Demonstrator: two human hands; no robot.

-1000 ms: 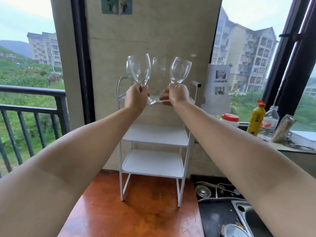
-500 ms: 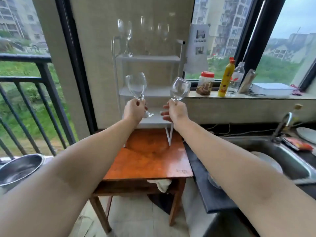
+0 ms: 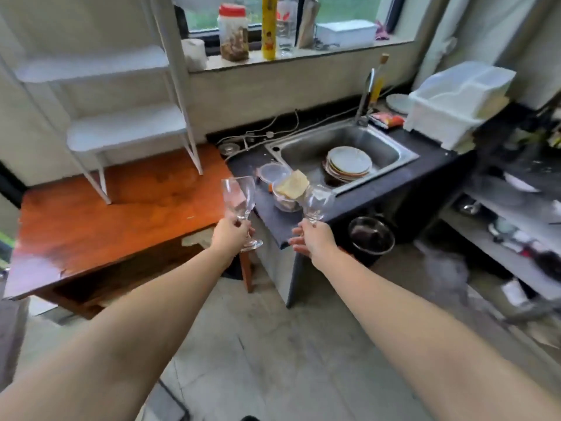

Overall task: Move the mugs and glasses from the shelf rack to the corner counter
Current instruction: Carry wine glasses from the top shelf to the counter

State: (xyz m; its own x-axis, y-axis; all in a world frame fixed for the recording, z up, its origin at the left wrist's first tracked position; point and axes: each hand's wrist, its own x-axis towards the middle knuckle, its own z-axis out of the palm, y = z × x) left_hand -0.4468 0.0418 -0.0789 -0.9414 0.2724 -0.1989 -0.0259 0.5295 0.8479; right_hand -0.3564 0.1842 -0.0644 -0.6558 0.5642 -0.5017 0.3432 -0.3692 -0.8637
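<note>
My left hand (image 3: 230, 236) grips the stem of a clear wine glass (image 3: 238, 199), held upright over the right end of the wooden table (image 3: 100, 220). In my right hand (image 3: 312, 242) is a second clear wine glass (image 3: 317, 202), its stem pinched, held above the front edge of the dark counter (image 3: 379, 189). The white shelf rack (image 3: 127, 132) stands at the back of the table, up and left of both hands; its two visible shelves are bare and its top is out of frame.
A steel sink (image 3: 340, 147) holds stacked plates (image 3: 349, 164). Plastic tubs (image 3: 282, 189) sit on the counter near my right glass. A white dish rack (image 3: 455, 101) stands at right, jars and bottles (image 3: 233, 31) on the sill, a metal pot (image 3: 371, 238) on the floor.
Both hands have carried the two glasses down and away from the rack. My view has swung down and to the right, bringing the sink and counter into sight.
</note>
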